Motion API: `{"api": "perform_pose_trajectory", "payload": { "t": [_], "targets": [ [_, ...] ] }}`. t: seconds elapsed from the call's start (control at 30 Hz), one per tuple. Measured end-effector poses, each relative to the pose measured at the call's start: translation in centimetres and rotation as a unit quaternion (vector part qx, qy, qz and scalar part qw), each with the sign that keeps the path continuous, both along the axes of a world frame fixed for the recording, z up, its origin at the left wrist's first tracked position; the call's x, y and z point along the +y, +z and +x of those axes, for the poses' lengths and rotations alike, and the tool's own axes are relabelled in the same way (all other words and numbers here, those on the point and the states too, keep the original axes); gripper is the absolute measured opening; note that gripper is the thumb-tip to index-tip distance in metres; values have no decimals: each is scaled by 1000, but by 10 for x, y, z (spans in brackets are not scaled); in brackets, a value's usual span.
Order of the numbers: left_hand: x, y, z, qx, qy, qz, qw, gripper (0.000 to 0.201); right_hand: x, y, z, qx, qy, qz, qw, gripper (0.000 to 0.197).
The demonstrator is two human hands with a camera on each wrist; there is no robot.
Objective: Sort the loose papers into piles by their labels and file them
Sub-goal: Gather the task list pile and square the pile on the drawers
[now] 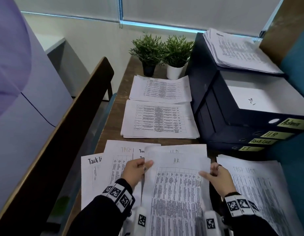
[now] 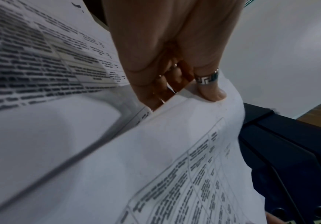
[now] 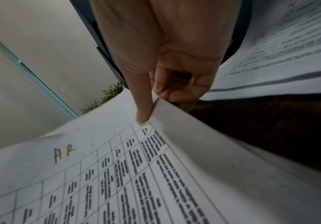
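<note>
- The step in hand looks like sorting: a white printed sheet pencilled "HR" (image 1: 177,183) is held up over the fanned loose papers (image 1: 113,160) at the near end of the brown wooden counter (image 1: 117,106).
- The left hand (image 1: 136,169) has its grip on the sheet's left edge, thumb on top and fingers beneath; the left wrist view shows this pinch at the paper's margin.
- The right hand (image 1: 216,178) pinches the right edge, thumb pressed on the printed face, fingers curled under.
- Landmark: the stack of dark blue lever-arch binders (image 1: 233,116) with yellow spine labels reading Admin, HR, Task List, IT.
- Left of the binders lie two white piles; the nearer pile (image 1: 158,120) seems marked "HR", though the mark is faint.
- In front of the binders, beside the right hand, sits a pile headed "Task List" (image 1: 260,188).
- Next, I judge, the sheet must travel forward onto that nearer pile, laid square without dragging the fanned sheets beneath.
</note>
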State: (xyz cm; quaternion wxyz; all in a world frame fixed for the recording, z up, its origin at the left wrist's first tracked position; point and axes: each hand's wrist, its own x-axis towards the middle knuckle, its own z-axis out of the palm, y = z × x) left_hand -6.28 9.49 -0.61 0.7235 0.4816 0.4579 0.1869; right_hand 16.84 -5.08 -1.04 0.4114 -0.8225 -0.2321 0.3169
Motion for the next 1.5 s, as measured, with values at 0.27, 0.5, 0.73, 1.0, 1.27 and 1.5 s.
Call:
{"api": "perform_pose_trajectory", "payload": {
  "t": [0.27,0.5,0.73,1.0,1.27,1.5],
  "targets": [
    [14,-6,-1,-10,70,3,998,32,-2,-10,-2,45,0,-6,999,16],
    [20,1,-2,-26,79,-14,996,18,-14,-3,7,18,22,-5,1000,26],
    [15,7,8,-89,65,-63,992,38,-9,-12,11,2,19,-47,999,17],
    [20,-3,11,-18,86,65,994,19,-12,-15,13,-8,-9,-36,999,26],
    [17,5,-6,-17,-12,65,998,37,-13,-19,12,39,-19,-18,999,32],
    [36,-6,-21,216,56,135,966,45,-1,-18,9,-4,88,-60,994,30]
  ]
}}
